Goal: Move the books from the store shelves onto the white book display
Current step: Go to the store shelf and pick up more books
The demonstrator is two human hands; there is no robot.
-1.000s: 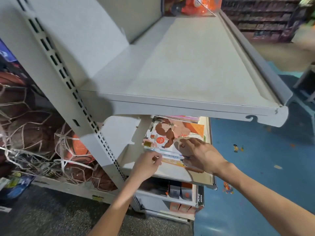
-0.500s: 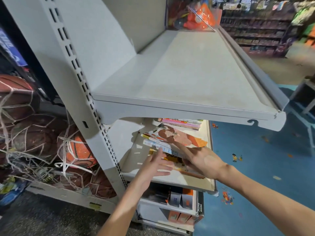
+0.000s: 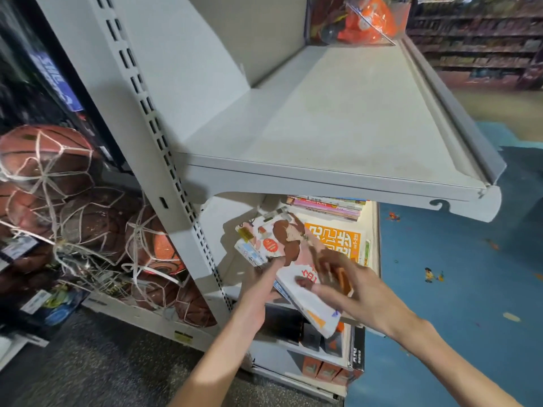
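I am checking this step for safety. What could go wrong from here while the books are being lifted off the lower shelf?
1. The tilted book stack hangs past the lower shelf's edge. The left hand supports it from below and the blurred right hand lies on top, so a book could slide out.
2. The upper shelf overhangs closely; lifting might knock the books against it.

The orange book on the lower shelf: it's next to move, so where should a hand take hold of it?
Probably by its near right edge, coming from the front. The orange book lies flat on the lower shelf, its left part covered by the white book that both hands are lifting. The upper shelf overhangs it, so reaching from above looks blocked.
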